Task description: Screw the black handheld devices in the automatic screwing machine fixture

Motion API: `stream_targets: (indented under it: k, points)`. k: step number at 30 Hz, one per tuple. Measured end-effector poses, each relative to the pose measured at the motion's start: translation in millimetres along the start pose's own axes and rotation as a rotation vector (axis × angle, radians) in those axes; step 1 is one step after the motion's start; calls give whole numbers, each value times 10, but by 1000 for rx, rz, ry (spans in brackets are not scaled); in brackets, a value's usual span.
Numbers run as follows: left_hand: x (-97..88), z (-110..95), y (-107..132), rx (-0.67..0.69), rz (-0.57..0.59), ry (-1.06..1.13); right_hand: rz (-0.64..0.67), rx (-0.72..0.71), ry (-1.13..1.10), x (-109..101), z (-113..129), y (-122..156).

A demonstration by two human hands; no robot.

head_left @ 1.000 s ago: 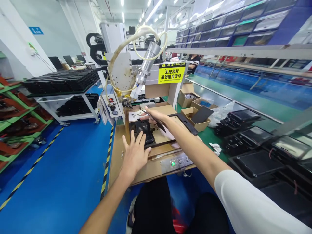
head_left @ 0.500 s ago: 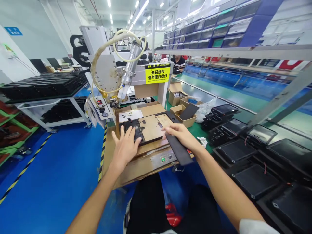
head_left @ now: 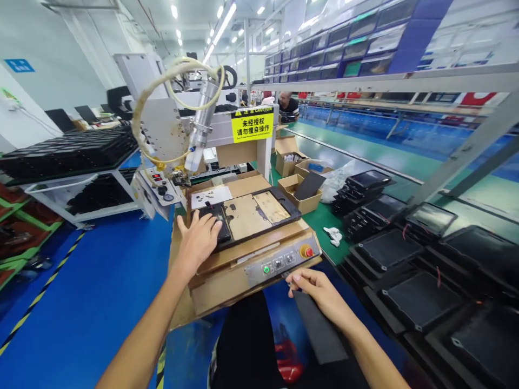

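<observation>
the left hand (head_left: 197, 243) lies palm down with its fingers spread, pressing on a black moulded part (head_left: 217, 222) at the left end of a jig tray (head_left: 247, 217). that grip is open, resting on the part and not closed around it. the tray has a black frame with tan inserts and sits at 12 o'clock from the wearer, on a cardboard-covered machine bed (head_left: 219, 292). a white paper sheet (head_left: 211, 197) lies just beyond the tray.

the right hand (head_left: 320, 292) is at 2 o'clock from the lap, off the bed's front edge, its fingers curled around the upper end of a long dark strip (head_left: 320, 329), which hangs down in front of the black trousers (head_left: 247, 346). that grip looks closed on the strip.

a control panel (head_left: 279, 265) with a green button and a red emergency stop (head_left: 308, 251) sits between the hands and the tray's right end. a silver dispensing head (head_left: 201, 124) rises at 12 o'clock beneath a yellow caution sign (head_left: 252, 124). cardboard boxes (head_left: 294, 194) stand at 1 o'clock, stacked black frames (head_left: 389, 248) lie at 3 o'clock on a green counter (head_left: 324, 232), and a rack of black trays (head_left: 68, 151) stands at 10 o'clock.
</observation>
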State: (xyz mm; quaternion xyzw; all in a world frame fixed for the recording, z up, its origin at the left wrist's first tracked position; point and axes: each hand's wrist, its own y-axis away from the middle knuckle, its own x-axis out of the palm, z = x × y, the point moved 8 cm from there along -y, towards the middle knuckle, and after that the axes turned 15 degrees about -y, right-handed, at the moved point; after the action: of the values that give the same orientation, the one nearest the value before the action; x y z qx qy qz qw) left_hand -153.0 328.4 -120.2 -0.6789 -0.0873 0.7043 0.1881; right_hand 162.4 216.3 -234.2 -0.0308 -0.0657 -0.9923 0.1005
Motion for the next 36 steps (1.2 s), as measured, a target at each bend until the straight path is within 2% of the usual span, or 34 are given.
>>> stream_targets:
  k: [3,5,7,10,14,16,17,19,23,26,30,33,36]
  points:
    - [-22,11,-17,-3,-45,4,-98,-82,147,-99,39,63]
    - [6,34,-24,-12,-48,25,-207,-177,375,-160,124,120]
    - [42,41,-19,-20,-14,52,-274,-209,636,-149,156,170]
    - [-54,-19,95,-42,10,96,-225,-159,925,13,65,199]
    - [-514,-194,574,-82,-137,187,-79,-171,1094,332,-85,191]
    - [-633,-280,913,-88,-149,265,-34,-185,1133,442,-155,157]
    - [-621,-325,1090,-80,-116,309,-21,-186,1151,477,-190,134]
    - [-472,-397,1448,-82,-17,396,-22,-174,1185,500,-249,84]
    - [103,-580,2120,-139,244,615,-73,-164,1189,462,-260,34]
    - [415,-798,2471,-163,372,754,-108,-162,1141,426,-219,53]
    - [528,-1078,2646,-145,487,857,-119,-151,1121,446,-235,109]
    - [488,-1225,2615,-82,527,893,-128,-172,1124,490,-281,167]
    - [461,-1288,2550,-37,515,902,-169,-173,1039,481,-346,264]
